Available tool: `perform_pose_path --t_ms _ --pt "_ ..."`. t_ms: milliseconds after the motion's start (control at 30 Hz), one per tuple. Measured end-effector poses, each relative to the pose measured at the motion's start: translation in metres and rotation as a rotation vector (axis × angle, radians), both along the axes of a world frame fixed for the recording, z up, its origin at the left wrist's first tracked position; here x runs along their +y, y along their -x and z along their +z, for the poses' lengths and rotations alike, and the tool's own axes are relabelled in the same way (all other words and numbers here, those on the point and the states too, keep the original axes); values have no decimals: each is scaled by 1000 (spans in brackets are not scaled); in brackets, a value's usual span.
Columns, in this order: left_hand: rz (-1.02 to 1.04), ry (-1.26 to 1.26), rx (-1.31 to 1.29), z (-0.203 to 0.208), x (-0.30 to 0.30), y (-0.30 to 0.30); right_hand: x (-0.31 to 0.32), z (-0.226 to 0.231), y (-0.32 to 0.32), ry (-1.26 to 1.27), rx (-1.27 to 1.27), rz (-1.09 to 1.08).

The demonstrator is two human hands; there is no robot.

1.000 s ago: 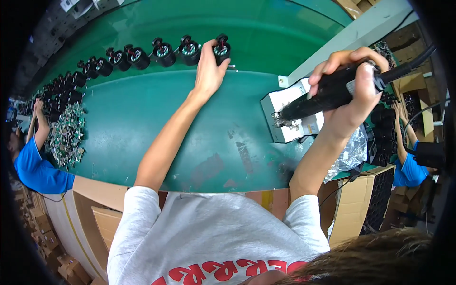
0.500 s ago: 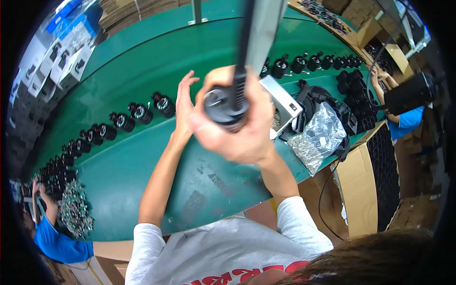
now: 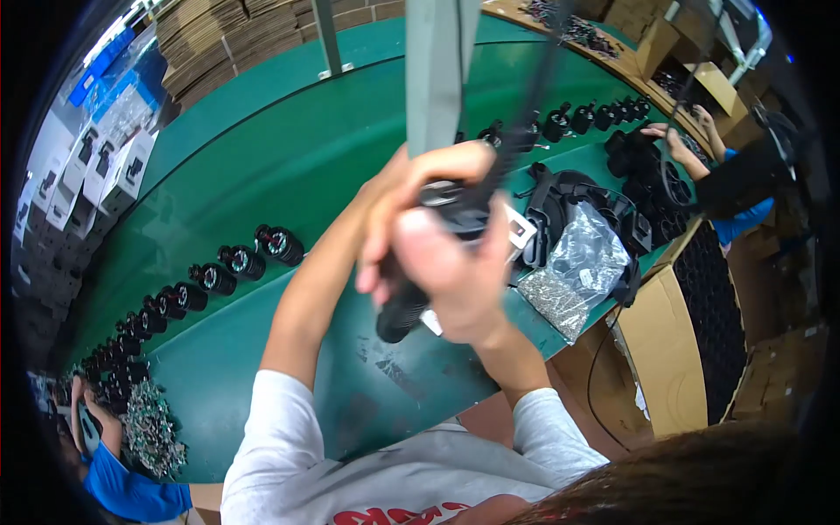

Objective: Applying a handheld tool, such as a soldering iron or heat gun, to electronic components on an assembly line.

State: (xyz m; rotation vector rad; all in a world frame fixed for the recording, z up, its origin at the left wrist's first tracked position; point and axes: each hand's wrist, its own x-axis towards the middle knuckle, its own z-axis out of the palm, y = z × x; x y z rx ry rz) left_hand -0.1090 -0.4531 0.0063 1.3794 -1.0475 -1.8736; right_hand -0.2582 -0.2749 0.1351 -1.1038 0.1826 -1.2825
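My right hand (image 3: 459, 276) is wrapped round what looks like a black corded electric screwdriver (image 3: 455, 210). The tool's round top has a metal loop, and a thick black cord rises from it, smeared by motion. Just behind and left of the tool is my left hand (image 3: 398, 197), its fingers curled down. Below those fingers juts a black ribbed cylinder (image 3: 402, 315); whether it is part of the tool or a separate piece, I cannot tell. A small white box (image 3: 518, 234) lies partly hidden beside my right hand.
Black round units (image 3: 280, 245) line the green belt (image 3: 262, 157). On the right of the green bench (image 3: 236, 385) lie a clear bag of small metal parts (image 3: 577, 271) and black straps. Co-workers in blue sit at both ends. A grey post (image 3: 433, 79) stands ahead.
My left hand has moved right, from beside the right hand to behind the tool. The tool has tilted, and a black ribbed cylinder now shows below. The view has shifted slightly.
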Motion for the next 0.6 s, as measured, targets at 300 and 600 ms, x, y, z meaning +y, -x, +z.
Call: perform_pose_path --t_ms 300,600 --pt "107 920 -537 -112 4 4 -22 4 29 392 -120 -170" --pt "528 908 -680 -70 81 -23 -21 -12 0 533 111 8"
